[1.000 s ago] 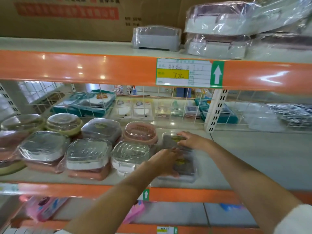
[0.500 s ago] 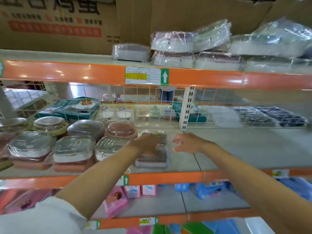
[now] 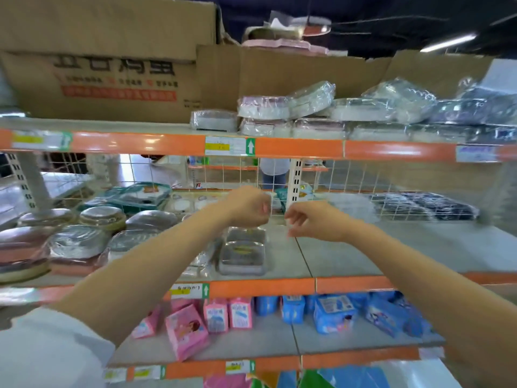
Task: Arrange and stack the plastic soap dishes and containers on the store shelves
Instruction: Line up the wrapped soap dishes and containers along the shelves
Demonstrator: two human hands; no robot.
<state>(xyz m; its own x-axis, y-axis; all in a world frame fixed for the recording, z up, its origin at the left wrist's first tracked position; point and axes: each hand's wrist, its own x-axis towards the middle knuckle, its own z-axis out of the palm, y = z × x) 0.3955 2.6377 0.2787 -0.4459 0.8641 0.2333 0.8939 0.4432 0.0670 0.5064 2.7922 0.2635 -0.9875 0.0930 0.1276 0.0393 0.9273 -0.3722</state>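
Two grey soap dishes with clear lids [image 3: 242, 256] sit one behind the other on the middle shelf [image 3: 349, 259], near its front edge. Both my hands hover above them and touch nothing. My left hand [image 3: 249, 207] has its fingers curled into a loose fist and holds nothing. My right hand [image 3: 310, 219] hangs with loosely curled fingers, also with nothing in it. Several round and square wrapped dishes [image 3: 75, 245] fill the shelf to the left. More plastic-wrapped containers [image 3: 316, 127] are stacked on the upper shelf.
Cardboard boxes [image 3: 112, 79] stand at the upper shelf's left. A white wire mesh [image 3: 349, 189] backs the middle shelf, with dark packets [image 3: 419, 205] at the far right. Pink packs [image 3: 187, 329] and blue packs [image 3: 333, 312] line the lower shelf.
Both hands have lifted off the grey dishes and drawn up and back. The view has pulled away and tilted up, showing more of the shelves.
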